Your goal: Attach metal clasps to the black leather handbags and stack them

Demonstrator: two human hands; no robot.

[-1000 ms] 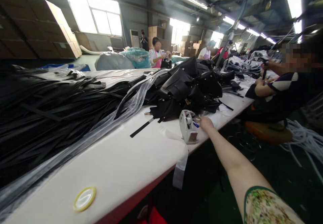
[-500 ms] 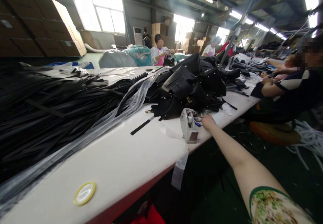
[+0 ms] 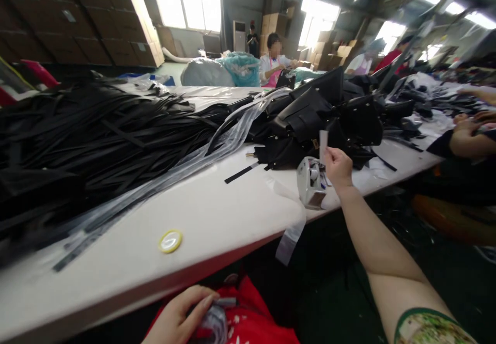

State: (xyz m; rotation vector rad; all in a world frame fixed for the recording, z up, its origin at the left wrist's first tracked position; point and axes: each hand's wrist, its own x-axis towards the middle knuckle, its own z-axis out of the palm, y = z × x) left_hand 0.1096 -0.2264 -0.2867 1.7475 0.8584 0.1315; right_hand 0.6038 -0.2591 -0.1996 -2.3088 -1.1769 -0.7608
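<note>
My right hand (image 3: 338, 168) pinches a short whitish strip (image 3: 323, 145) that stands upright above its fingers. Just left of it, a pale tape dispenser (image 3: 310, 186) sits near the table edge. Low in view, over red cloth (image 3: 251, 315), my left hand (image 3: 186, 308) is closed on a bundle of greyish, see-through strips (image 3: 214, 323); one flat end sticks out past the thumb. Behind the dispenser is a pile of black leather bags (image 3: 306, 114). A clear strip (image 3: 290, 240) hangs over the table edge.
A yellow-rimmed disc (image 3: 170, 241) and a black strip (image 3: 241, 173) lie on the white table (image 3: 217, 204). Heaped black straps (image 3: 96, 137) and long clear plastic (image 3: 182, 163) cover its left side. A co-worker (image 3: 275, 62) sits across; another person's hands (image 3: 465, 127) work at right.
My right hand has risen from beside the dispenser with the whitish strip in its fingers. My left hand has come into view with the greyish bundle. The camera has turned left.
</note>
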